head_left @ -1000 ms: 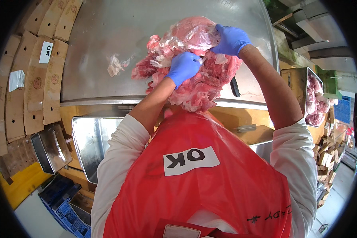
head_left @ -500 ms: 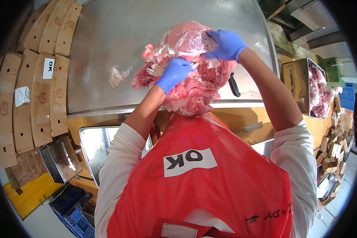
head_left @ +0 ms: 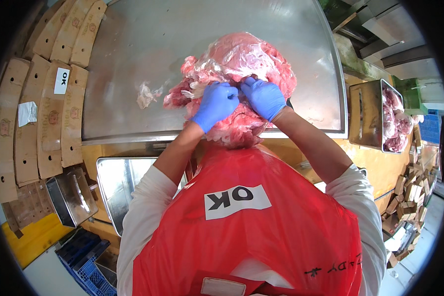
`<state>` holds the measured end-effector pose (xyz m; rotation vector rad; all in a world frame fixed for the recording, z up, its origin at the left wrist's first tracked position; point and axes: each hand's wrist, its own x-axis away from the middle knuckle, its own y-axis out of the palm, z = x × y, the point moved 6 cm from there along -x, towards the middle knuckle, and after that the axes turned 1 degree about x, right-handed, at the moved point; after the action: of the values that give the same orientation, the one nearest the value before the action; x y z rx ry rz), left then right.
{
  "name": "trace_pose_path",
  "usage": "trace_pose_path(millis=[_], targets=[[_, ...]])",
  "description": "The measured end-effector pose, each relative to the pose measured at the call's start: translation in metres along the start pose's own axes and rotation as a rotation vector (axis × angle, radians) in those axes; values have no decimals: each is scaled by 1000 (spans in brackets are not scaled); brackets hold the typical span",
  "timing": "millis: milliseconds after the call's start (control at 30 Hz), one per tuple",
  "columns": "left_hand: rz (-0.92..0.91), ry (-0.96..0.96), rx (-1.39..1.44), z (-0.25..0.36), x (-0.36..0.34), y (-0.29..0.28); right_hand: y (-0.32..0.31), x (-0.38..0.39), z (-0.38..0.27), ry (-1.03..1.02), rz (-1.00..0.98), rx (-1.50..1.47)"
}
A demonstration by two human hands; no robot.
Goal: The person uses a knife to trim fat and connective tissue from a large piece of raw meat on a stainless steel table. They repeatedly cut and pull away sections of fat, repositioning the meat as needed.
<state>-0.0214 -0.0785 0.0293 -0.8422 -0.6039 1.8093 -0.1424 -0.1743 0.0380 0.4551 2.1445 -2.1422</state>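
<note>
A large piece of raw pink meat with white fat and membrane lies at the near edge of the metal table. My left hand, in a blue glove, is closed on the meat at its middle. Close beside it, my right hand, gloved the same way, has its fingers curled into the same fold; the fingertips are partly hidden in it. A sliver of the black knife handle shows beside my right wrist, the rest covered. Left of the meat lies a pale scrap of fat.
Cardboard boxes are stacked along the left. An upright metal tray stands below the table edge, with another metal tub further left. At right, a metal tub holds meat pieces near a pile of wooden blocks.
My right hand has moved from the meat's upper right side down and left, next to my left hand. My right forearm now covers most of the knife handle.
</note>
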Motion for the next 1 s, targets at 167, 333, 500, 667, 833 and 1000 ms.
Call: trace_pose_path(millis=[167, 333, 500, 667, 833, 1000], targets=[[175, 95, 48, 20, 38, -20, 0, -10, -6, -24, -2, 101], [194, 124, 89, 23, 55, -27, 0, -4, 1, -50, 156, -36], [274, -74, 278, 19, 49, -31, 9, 0, 15, 85, 165, -230], [193, -54, 96, 17, 24, -17, 7, -5, 18, 114, 154, -358], [98, 27, -170, 22, 21, -3, 4, 10, 9, 64, -98, -254], [122, 47, -157, 17, 23, 1, -17, 29, -4, 33, -7, -389]])
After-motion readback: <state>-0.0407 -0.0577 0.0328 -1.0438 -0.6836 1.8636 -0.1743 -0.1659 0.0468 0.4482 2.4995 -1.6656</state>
